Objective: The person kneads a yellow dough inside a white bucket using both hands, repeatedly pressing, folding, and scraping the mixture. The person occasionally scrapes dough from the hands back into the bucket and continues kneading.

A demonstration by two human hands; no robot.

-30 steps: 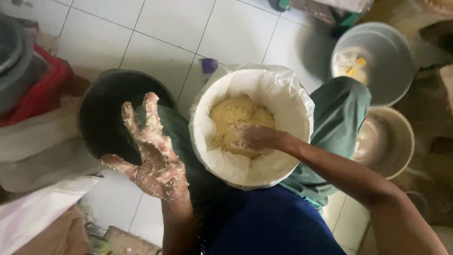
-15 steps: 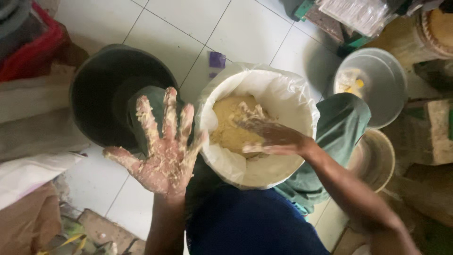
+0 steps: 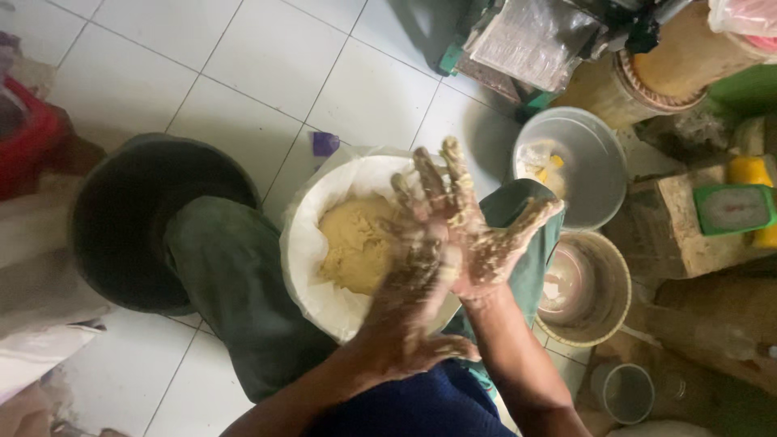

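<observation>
A round tub lined with white plastic [image 3: 301, 243] stands between my knees on the tiled floor, with a lump of pale yellow dough [image 3: 350, 247] inside. Both hands hover over its right side, smeared with sticky dough. My right hand [image 3: 473, 231] is raised with fingers spread, palm turned toward the left. My left hand [image 3: 409, 311] is blurred and lies pressed against the right palm, fingers apart. Neither hand grips anything.
A black bucket [image 3: 133, 231] sits to the left beside my knee. On the right are a metal bowl [image 3: 587, 166] with yellow bits, a second floury bowl [image 3: 595, 291], a small cup [image 3: 627, 392] and a green scale [image 3: 732, 209] on a wooden block. Red cloth [image 3: 32, 137] lies far left.
My left hand has swung right from beside the black bucket to meet my right hand. The right hand has lifted out of the dough. The view has shifted right.
</observation>
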